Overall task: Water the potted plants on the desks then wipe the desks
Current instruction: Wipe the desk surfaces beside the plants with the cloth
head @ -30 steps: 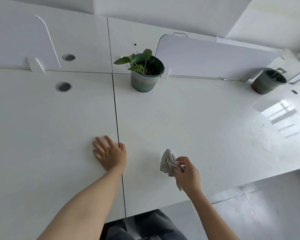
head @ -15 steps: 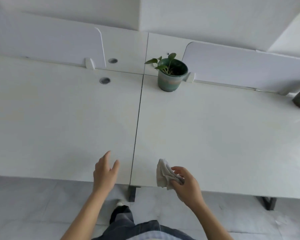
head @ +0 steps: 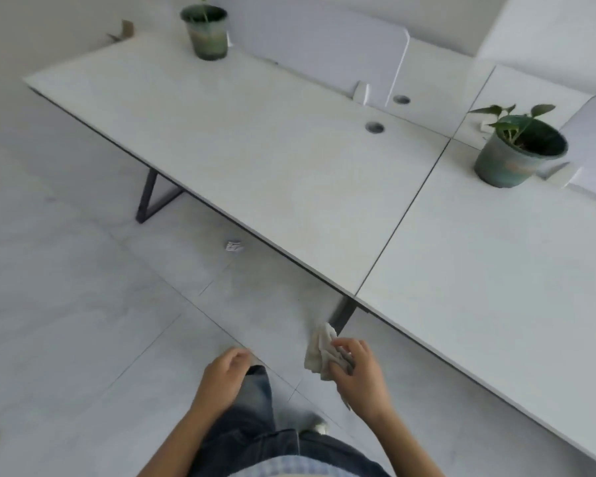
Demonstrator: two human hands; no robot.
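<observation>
Both hands, held over the desk edge half a second ago, are now seen out over the tiled floor [head: 66, 304], clear of the desks; the view is swung left, so that a second pot is brought in.

Left desk [head: 238, 149]: white top, two round cable holes near its far edge, dark angled leg below. Right desk [head: 496, 270]: white top, butted against the left desk along a thin seam. White divider panel [head: 317, 46]: set upright behind the left desk.

Near potted plant [head: 516, 149]: green pot, leafy stems, placed at the far edge of the right desk. Far potted plant [head: 205, 31]: green pot, placed at the far left of the left desk.

Right hand [head: 358, 373]: fingers closed around a crumpled pale cloth [head: 320, 352], held over the floor in front of the desks. Left hand [head: 222, 376]: loosely curled, nothing held.

Crumpled paper scrap [head: 234, 246]: lying on the floor under the left desk.
</observation>
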